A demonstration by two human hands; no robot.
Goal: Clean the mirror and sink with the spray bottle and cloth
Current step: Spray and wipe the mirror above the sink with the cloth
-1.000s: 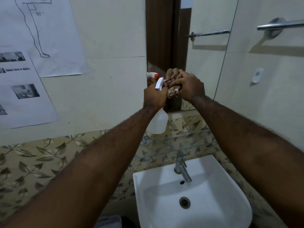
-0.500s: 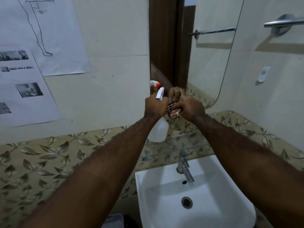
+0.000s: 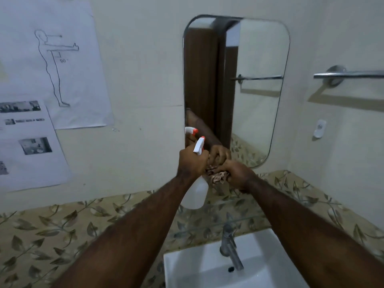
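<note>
My left hand grips the spray bottle; my right hand clutches the cloth at the mirror's bottom edge. I judge the sink below still uncleaned.

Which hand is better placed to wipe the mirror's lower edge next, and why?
Right. The right hand holds the cloth by the mirror bottom edge; the left hand grips the spray bottle.

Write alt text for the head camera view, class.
Two bare arms reach toward a wall mirror: the left hand grips a spray bottle, the right hand presses a cloth at the mirror's lower edge. A sink with a tap sits below.
</note>
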